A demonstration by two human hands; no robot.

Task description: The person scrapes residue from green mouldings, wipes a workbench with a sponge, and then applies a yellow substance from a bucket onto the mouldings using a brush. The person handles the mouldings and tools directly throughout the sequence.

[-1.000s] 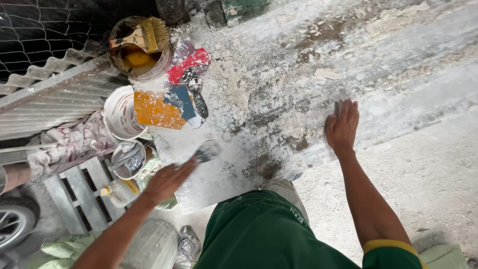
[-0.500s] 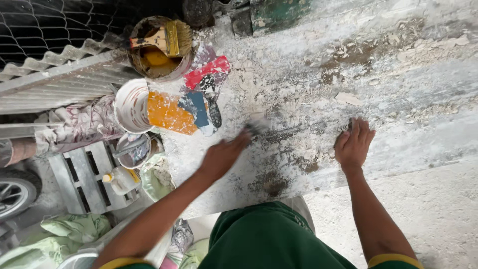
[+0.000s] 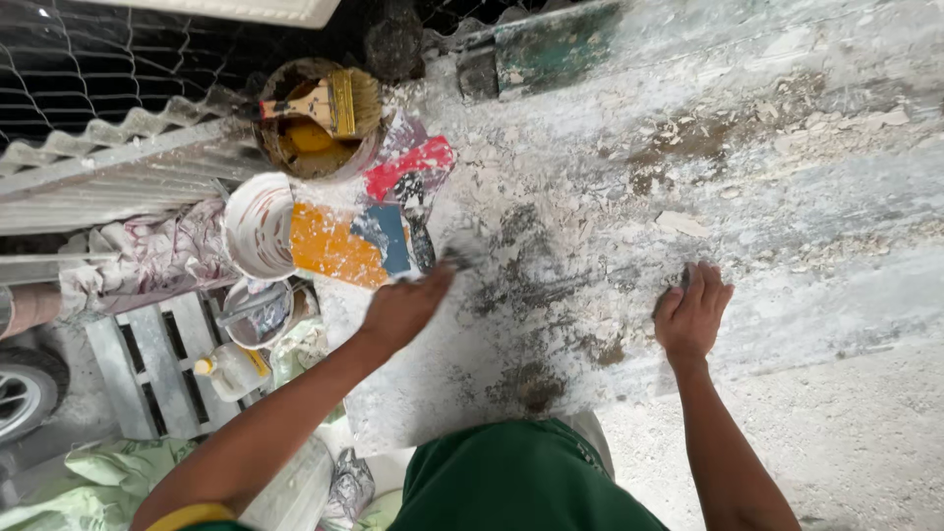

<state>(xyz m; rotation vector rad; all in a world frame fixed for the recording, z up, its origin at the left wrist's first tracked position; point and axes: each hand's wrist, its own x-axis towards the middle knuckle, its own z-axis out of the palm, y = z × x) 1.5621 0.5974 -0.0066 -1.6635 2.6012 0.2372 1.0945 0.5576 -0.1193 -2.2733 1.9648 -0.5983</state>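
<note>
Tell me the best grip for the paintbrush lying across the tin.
Grip the paintbrush by its wooden handle, coming from above on its left. It lies flat across the rim of the round tin, handle leftward, bristles rightward, so the handle spans open space a hand can close around.

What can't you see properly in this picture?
- Head view: the thing at the left hand's fingertips is a motion-blurred smear.
- The right hand lies flat on the wall; its palm side is hidden.
- The tin under the brush hides most of what it holds.
- The wheel is cut off by the left edge.
</note>
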